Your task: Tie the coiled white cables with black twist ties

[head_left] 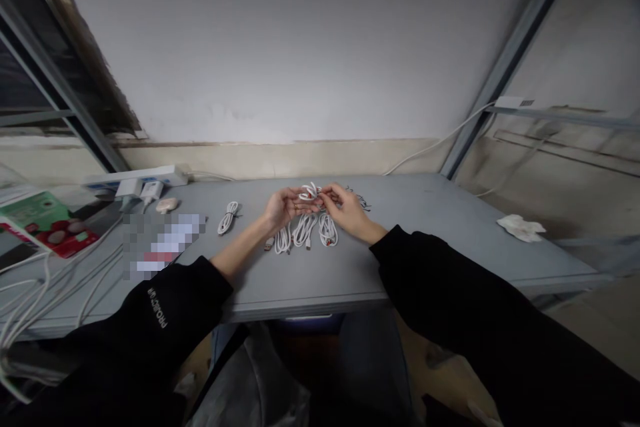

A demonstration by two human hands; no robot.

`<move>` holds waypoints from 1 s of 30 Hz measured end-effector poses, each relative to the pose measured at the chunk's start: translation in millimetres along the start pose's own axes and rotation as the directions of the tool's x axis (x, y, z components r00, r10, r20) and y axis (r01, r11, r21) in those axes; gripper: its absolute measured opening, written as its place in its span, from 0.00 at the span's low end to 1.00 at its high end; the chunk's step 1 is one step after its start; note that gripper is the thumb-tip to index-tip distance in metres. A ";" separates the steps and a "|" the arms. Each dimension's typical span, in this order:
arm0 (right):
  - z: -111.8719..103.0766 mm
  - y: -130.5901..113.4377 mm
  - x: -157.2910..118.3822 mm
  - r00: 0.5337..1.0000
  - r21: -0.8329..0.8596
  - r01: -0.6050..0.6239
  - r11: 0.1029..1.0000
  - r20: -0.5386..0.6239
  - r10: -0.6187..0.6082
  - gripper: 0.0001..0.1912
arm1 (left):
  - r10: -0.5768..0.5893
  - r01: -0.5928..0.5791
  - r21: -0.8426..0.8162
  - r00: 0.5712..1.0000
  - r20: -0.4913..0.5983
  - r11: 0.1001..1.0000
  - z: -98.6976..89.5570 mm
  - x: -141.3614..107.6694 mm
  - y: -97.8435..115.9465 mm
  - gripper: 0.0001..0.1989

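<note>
A coiled white USB cable (311,191) is held above the grey table, with a small reddish spot showing on it. My left hand (283,207) is closed around its left side, palm partly turned up. From the right, the fingertips of my right hand (344,205) pinch the coil's edge; exactly which part they grip is too small to tell. Below the hands, on the table, lie several more coiled white cables (303,231), one with a metal USB plug. Thin black ties (364,201) lie behind my right hand. Left of my hands is a white cable coil (229,218) bound with a black tie.
A power strip (170,175) with white chargers (151,191) stands at the back left. Near it are a blurred-out flat object (165,247), a green and red box (47,220) and loose white cords (30,300). A crumpled tissue (521,227) lies at the right.
</note>
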State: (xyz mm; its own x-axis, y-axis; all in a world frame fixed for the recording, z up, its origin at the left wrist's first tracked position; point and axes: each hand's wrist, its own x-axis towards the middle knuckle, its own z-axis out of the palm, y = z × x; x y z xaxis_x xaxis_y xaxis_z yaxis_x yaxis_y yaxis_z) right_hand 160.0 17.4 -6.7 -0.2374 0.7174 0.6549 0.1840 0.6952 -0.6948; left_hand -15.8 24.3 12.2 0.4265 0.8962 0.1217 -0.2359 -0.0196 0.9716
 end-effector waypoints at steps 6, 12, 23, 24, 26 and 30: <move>0.0 1.2 1.5 0.999 0.083 -0.030 0.996 -0.027 0.033 0.08 | 0.009 -0.005 0.095 0.999 -0.045 0.995 7.7 -8.1 7.3 0.09; -0.8 -2.8 -0.2 1.000 0.061 -0.018 0.998 0.024 0.017 0.08 | 0.067 -0.034 0.284 0.992 -0.110 0.958 1.7 -5.4 0.9 0.22; 1.6 -0.3 1.8 1.000 0.171 0.004 0.985 0.015 -0.007 0.14 | 0.128 -0.070 0.436 0.986 -0.105 0.897 1.9 -2.3 -2.3 0.22; 2.0 0.2 2.4 1.000 0.195 -0.015 0.981 0.011 0.013 0.15 | 0.175 -0.100 0.493 0.978 -0.109 0.864 1.8 -2.4 -2.8 0.20; 2.1 0.6 3.8 0.998 0.243 -0.056 0.969 0.004 0.057 0.18 | 0.320 -0.195 0.610 0.942 -0.102 0.768 1.6 -2.8 -3.9 0.11; 0.5 1.8 6.9 0.989 0.323 -0.141 0.936 0.003 0.148 0.20 | 0.515 -0.388 0.769 0.853 0.090 0.508 1.2 -5.0 -4.5 0.15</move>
State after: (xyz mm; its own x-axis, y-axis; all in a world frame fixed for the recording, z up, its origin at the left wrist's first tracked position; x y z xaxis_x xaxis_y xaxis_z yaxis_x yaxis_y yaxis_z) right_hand 158.3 23.5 -3.6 -0.2100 0.8124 0.5439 -0.1027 0.5350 -0.8386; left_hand -15.9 19.3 7.5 0.3206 0.7142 0.6222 0.3859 -0.6984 0.6028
